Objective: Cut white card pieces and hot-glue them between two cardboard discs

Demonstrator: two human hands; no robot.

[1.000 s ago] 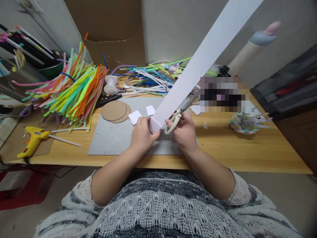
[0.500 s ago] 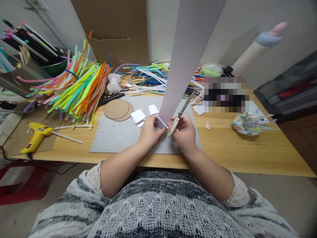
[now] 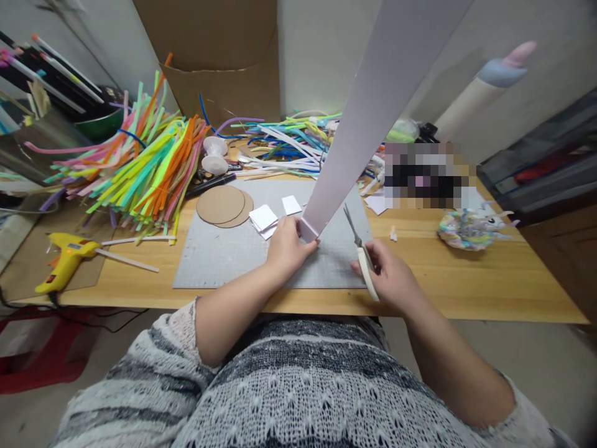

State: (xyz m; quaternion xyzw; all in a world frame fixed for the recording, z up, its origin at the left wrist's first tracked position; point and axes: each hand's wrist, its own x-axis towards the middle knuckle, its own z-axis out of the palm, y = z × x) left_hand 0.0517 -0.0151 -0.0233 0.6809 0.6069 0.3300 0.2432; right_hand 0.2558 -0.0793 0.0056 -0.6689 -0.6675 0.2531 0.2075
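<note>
Over the grey cutting mat [image 3: 224, 255], the left hand [image 3: 289, 249] pinches the near end of a long white paper strip [image 3: 368, 112] between thumb and fingers, right where the end is folded over. From there the strip rises steeply up and away, out of the top of the view. It looks light and fairly stiff, since it stands without sagging, yet it would crease or tear easily. The folded end, being doubled, seems the safest place to grip it, and a hold farther up would likely bend it.

Just to the right, well clear of the strip, the right hand [image 3: 392, 280] is closed round the pale handles of the scissors [image 3: 361, 255], whose blades point away across the mat, nearly together.

Counted: one strip and one pair of scissors. Two cardboard discs [image 3: 221, 205] overlap at the mat's far edge. Beside them a small stack of white paper squares [image 3: 263, 218] lies with one loose square [image 3: 291, 204]; the stack is perhaps three, though the layers are hard to separate. One yellow glue gun [image 3: 65, 261] lies at the left end of the table [image 3: 466, 280], and coloured strips [image 3: 140, 162] beyond counting are heaped behind.
</note>
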